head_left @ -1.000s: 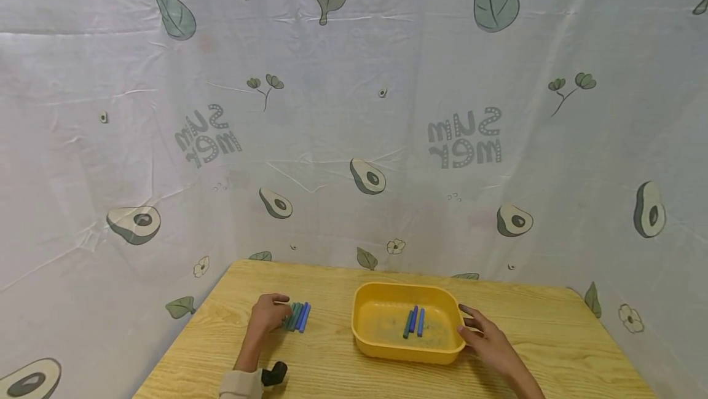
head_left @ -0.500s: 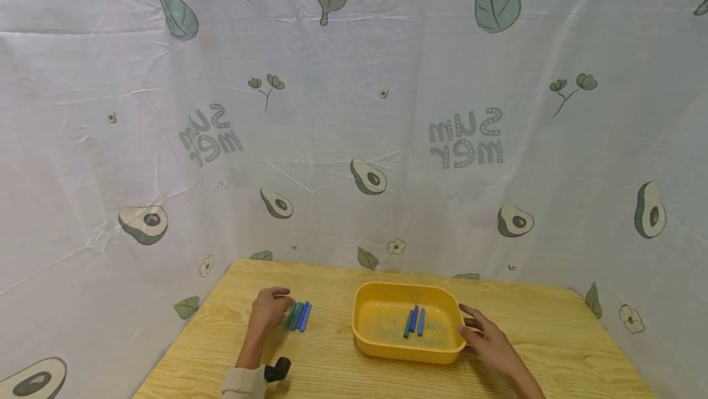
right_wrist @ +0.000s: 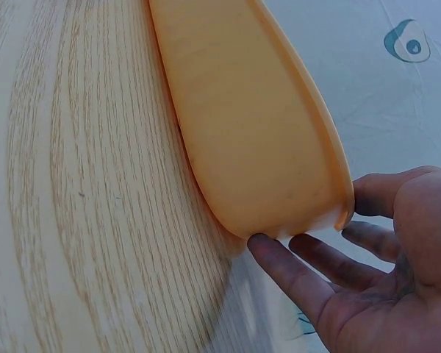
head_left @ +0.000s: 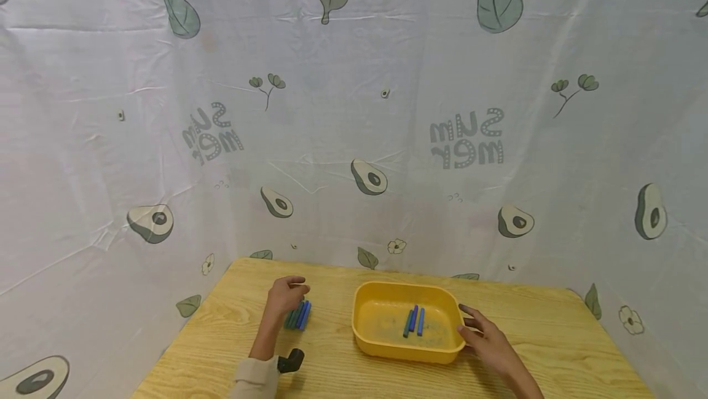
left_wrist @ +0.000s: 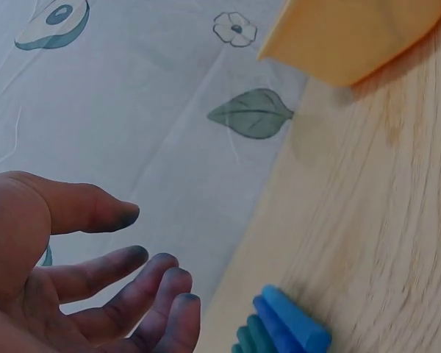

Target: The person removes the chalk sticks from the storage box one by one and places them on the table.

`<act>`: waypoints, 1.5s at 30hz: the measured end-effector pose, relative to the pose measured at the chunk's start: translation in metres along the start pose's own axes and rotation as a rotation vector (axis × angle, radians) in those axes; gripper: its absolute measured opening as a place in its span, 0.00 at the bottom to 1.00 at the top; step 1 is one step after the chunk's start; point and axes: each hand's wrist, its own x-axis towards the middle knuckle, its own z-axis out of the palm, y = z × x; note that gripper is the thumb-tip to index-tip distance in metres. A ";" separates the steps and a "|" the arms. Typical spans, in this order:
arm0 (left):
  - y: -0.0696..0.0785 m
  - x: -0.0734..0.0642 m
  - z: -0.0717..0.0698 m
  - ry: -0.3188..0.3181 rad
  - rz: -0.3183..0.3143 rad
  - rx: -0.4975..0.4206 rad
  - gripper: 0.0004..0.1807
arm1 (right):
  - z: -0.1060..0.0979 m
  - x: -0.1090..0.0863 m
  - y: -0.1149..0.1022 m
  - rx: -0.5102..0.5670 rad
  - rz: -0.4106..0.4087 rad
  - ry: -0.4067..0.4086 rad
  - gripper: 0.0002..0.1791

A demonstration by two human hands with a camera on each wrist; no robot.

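Note:
My left hand point(head_left: 286, 295) hovers over the far end of a row of green and blue chalk sticks point(head_left: 303, 318) on the table. In the left wrist view its fingers point(left_wrist: 121, 309) are spread loosely from the thumb with nothing between them, their tips smudged dark, and the chalk point(left_wrist: 298, 323) lies off to the right. My right hand point(head_left: 488, 340) touches the right end of a yellow plastic tub point(head_left: 404, 351). Its fingertips point(right_wrist: 259, 243) meet the outer wall and the thumb is at the rim. Three chalk sticks, one green and two blue point(head_left: 421, 321), lie inside the tub.
The wood-grain table point(head_left: 332, 380) meets a pale printed curtain point(head_left: 326, 214) at its back and sides. A black fitting point(head_left: 291, 361) sticks out from my left wrist beside the sleeve point(head_left: 256, 377). Powdery smudges mark the tub's floor.
My left hand has lifted away from the left side of the chalk row and shifted right and farther back, its fingers holding nothing. The right hand and tub have stayed put.

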 end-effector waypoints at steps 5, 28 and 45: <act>0.008 0.000 0.014 -0.024 0.009 -0.044 0.23 | 0.000 -0.001 -0.001 -0.002 -0.004 0.001 0.38; 0.047 -0.007 0.079 -0.193 0.084 -0.142 0.23 | 0.004 -0.002 -0.006 -0.028 0.021 0.056 0.35; 0.062 -0.013 0.120 -0.332 0.073 -0.171 0.25 | 0.004 -0.002 -0.004 -0.013 0.019 0.053 0.35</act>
